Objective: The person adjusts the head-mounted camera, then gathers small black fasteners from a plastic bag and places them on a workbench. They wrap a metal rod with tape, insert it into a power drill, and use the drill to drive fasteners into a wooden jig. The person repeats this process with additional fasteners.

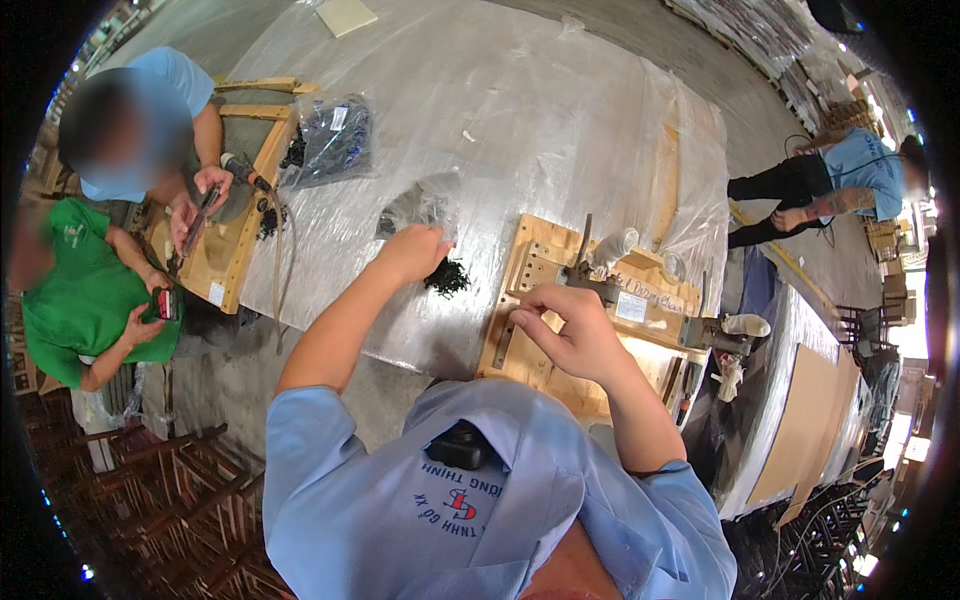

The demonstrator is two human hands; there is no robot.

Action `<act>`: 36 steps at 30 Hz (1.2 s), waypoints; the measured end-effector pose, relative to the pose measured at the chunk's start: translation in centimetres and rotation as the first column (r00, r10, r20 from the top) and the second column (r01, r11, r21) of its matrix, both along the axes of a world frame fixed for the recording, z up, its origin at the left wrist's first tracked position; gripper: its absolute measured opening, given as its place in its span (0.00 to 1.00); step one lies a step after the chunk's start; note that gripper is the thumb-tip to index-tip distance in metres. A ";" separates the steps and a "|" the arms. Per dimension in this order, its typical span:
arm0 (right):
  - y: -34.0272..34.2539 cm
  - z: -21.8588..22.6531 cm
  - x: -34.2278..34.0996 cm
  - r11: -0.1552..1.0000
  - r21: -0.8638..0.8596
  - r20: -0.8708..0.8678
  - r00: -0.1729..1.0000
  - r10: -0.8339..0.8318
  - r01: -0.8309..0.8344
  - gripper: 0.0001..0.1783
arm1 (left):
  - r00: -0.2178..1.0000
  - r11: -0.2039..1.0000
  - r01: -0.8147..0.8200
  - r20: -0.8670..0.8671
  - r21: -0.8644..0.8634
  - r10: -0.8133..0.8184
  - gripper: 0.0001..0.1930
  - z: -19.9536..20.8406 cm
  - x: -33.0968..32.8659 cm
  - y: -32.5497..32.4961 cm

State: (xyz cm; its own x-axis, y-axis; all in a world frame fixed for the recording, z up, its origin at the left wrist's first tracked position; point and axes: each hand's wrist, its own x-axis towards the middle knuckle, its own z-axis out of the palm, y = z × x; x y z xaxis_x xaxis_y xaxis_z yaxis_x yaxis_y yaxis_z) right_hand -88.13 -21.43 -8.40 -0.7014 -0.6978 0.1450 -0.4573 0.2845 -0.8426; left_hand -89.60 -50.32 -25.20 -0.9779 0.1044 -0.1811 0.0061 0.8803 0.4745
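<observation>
My left hand [412, 254] reaches over the plastic-covered work surface, its fingers curled down between a clear plastic bag [412, 205] and a small heap of black screw-like pieces [447, 279]. What those fingertips hold, if anything, is hidden. Above the near left part of a wooden jig [525, 350], my right hand [572, 335] is closed, thumb against the bent fingers. Anything pinched there is too small to make out. Metal toggle clamps [595, 283] sit on the jig behind this hand, next to a white label [631, 306].
On the left, a person in blue holds a dark tool [200, 220] by another wooden jig [262, 180]; a person in green holds a phone [164, 303]. A bag of dark parts [335, 140] lies beyond. A third person stands far right, near cardboard sheets [805, 425].
</observation>
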 end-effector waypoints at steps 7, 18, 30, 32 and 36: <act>2.0 -1.5 1.4 0.997 0.062 0.072 0.997 -0.039 0.035 0.06 | 0.969 0.968 0.146 -0.225 0.202 -0.100 0.08 -1.1 -1.9 1.2; 0.6 -1.8 1.6 0.990 0.109 0.109 0.991 0.079 -0.091 0.06 | 0.969 0.908 -0.237 -0.021 -0.347 0.245 0.29 -4.0 -3.3 0.2; 0.1 -2.8 2.5 0.988 0.107 0.165 0.982 0.092 -0.110 0.08 | 0.977 0.977 -0.206 -0.058 -0.054 0.203 0.18 -2.6 -5.6 -3.1; -0.2 -3.4 2.9 0.988 0.089 0.215 0.971 0.106 -0.127 0.08 | 0.982 0.978 -0.189 0.014 -0.086 0.191 0.17 -3.9 -6.6 -3.9; -0.2 -5.5 3.8 0.973 0.114 0.216 0.961 0.171 -0.199 0.08 | 0.986 0.988 -0.143 -0.092 -0.066 0.136 0.13 -7.9 -8.8 -4.8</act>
